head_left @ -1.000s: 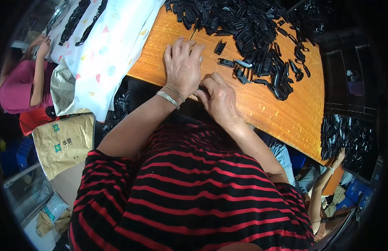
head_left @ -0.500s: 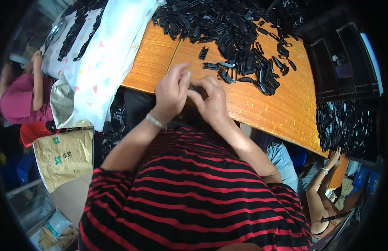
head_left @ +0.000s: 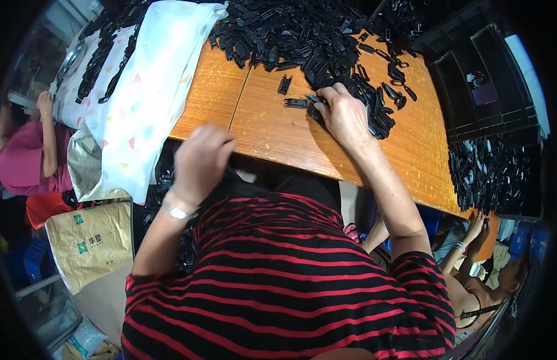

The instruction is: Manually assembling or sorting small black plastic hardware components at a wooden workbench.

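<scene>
A big heap of small black plastic parts (head_left: 314, 42) covers the far half of the orange wooden table (head_left: 260, 126). My right hand (head_left: 345, 115) reaches to the heap's near edge, its fingertips pinching a black plastic part (head_left: 314, 99). Two loose parts (head_left: 295, 102) lie just left of it. My left hand (head_left: 201, 161) hovers at the table's near edge with curled, blurred fingers, so I cannot see whether it holds anything. A silver bracelet sits on that wrist. More black parts (head_left: 164, 180) lie in a dark container below the table edge, beside the left hand.
A white patterned cloth (head_left: 152, 78) drapes over the table's left end, with rows of black parts on it. Black trays (head_left: 488, 90) and a bin of parts (head_left: 494, 174) stand at the right. A person in pink (head_left: 26, 162) sits left, another person (head_left: 476, 282) lower right. A paper sack (head_left: 89, 240) leans lower left.
The two hands were together at the table's near edge. Now the right hand has stretched out to the heap, while the left hand has dropped back and left toward the table edge.
</scene>
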### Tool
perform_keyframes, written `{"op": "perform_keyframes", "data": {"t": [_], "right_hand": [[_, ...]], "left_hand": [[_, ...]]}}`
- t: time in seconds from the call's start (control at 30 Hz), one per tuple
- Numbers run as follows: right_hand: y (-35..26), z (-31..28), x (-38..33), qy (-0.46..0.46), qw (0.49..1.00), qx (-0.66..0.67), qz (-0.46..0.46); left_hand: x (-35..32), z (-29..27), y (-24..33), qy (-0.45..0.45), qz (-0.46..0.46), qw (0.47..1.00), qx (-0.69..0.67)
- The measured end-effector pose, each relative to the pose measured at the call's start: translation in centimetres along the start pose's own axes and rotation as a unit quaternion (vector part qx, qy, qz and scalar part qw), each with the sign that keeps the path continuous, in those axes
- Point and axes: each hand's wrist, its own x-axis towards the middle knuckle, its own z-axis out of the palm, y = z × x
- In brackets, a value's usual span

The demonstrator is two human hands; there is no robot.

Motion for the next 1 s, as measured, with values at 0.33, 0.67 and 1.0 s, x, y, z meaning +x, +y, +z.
{"op": "perform_keyframes", "data": {"t": [0.33, 0.67, 1.0], "right_hand": [[0.7, -1.3, 1.1, -0.087, 0.995, 0.047, 0.027], [1.9, -3.1, 1.6, -0.020, 0.977, 0.204, 0.057], [-0.7, -2.0, -0.3, -0.018, 0.945, 0.323, 0.041]], "left_hand": [[9.2, 10.5, 2.1, -0.025, 0.091, 0.995, 0.013], [8.2, 10.1, 1.4, -0.028, -0.081, 0.959, -0.269], [8.7, 9.4, 2.4, -0.076, -0.264, 0.733, -0.622]]}}
